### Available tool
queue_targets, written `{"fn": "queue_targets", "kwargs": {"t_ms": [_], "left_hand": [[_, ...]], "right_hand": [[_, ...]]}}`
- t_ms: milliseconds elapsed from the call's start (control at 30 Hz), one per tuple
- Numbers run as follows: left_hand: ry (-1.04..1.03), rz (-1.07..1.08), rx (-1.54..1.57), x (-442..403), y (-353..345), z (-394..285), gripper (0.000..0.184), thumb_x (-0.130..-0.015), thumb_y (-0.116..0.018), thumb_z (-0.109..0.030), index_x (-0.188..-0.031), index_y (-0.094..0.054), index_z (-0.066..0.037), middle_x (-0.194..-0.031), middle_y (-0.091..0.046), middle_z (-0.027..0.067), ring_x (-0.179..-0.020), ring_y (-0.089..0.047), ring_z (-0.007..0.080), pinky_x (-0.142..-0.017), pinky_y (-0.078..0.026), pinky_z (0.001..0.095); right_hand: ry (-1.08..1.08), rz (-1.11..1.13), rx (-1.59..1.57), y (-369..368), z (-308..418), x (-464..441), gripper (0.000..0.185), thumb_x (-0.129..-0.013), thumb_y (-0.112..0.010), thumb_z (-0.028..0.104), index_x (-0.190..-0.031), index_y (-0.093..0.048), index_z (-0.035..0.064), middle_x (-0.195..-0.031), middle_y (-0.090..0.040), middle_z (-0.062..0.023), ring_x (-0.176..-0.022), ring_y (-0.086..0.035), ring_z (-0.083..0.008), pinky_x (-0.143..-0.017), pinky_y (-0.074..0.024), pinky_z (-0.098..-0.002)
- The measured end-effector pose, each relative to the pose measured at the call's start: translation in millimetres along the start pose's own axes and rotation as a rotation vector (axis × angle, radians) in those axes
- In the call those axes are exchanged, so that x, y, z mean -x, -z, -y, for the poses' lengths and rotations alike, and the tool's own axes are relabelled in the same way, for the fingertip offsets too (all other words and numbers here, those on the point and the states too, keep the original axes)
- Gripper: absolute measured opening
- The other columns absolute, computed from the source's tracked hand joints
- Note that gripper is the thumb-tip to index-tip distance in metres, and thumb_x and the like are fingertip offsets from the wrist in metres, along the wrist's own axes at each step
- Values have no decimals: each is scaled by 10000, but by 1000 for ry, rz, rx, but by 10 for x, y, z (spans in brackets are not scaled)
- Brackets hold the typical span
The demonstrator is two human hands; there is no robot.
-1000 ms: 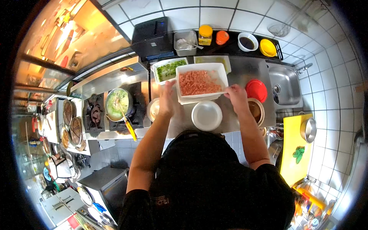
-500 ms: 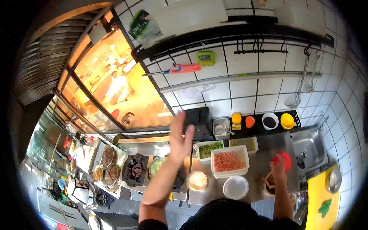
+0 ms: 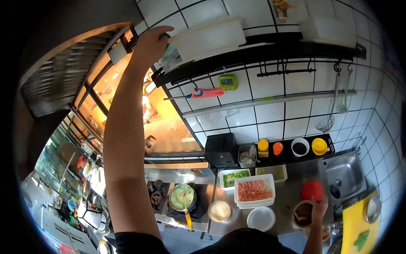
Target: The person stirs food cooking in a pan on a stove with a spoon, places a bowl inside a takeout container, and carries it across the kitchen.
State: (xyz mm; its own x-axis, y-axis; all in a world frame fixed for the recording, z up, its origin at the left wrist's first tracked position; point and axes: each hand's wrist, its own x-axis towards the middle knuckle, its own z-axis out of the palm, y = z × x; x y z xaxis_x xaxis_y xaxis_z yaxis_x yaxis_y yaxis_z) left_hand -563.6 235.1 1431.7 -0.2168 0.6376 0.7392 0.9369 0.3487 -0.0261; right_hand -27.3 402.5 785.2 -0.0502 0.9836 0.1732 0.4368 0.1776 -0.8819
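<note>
My left hand (image 3: 151, 44) is raised to the left end of the wall shelf. Its fingers curl round a green and clear plastic packet (image 3: 171, 58), most of it hidden behind the hand. On the counter at right, my right hand (image 3: 320, 208) grips the right rim of a round tub (image 3: 303, 210). Brown paste and a wooden spoon are in that tub. Just beyond my fingers lies a red round lid (image 3: 311, 190). Left of the tub stand a white round container (image 3: 261, 219) and a white tray of minced meat (image 3: 255, 191).
A pan (image 3: 182, 197) of green food with a yellow-handled utensil sits on the stove. A tub of chopped greens (image 3: 235, 178), a pale bowl (image 3: 219, 211), a sink (image 3: 344, 173) and a yellow cutting board (image 3: 359, 220) surround the counter. White bins (image 3: 207, 38) stand on the shelf.
My left hand has risen from above the counter to the packet on the shelf. My right hand has shifted from the red lid down to the tub's rim. The view has tilted slightly.
</note>
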Motion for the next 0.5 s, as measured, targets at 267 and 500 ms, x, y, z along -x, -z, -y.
{"fn": "queue_targets", "kwargs": {"t_ms": [267, 500], "left_hand": [[-172, 82, -220, -219, -26, 141, 233, -963, -558, -96, -1162, -676, -72, -1013, -712, 187, -957, -689, 346, -830, -546, 424], [-215, -166, -667, -365, -65, 93, 259, -1031, -545, -232, -1206, -651, -72, -1007, -726, 175, -848, -728, 316, -800, -575, 426]], "right_hand": [[-10, -90, -96, 239, -178, 186, 304, -870, -749, 109, -1130, -621, 14, -1302, -550, -144, -1073, -612, -280, -862, -525, -365], [-38, -40, 3, 322, -165, 104, 309, -893, -746, 111, -1165, -623, 32, -1480, -433, -188, -1273, -531, -331, -1083, -447, -470]]}}
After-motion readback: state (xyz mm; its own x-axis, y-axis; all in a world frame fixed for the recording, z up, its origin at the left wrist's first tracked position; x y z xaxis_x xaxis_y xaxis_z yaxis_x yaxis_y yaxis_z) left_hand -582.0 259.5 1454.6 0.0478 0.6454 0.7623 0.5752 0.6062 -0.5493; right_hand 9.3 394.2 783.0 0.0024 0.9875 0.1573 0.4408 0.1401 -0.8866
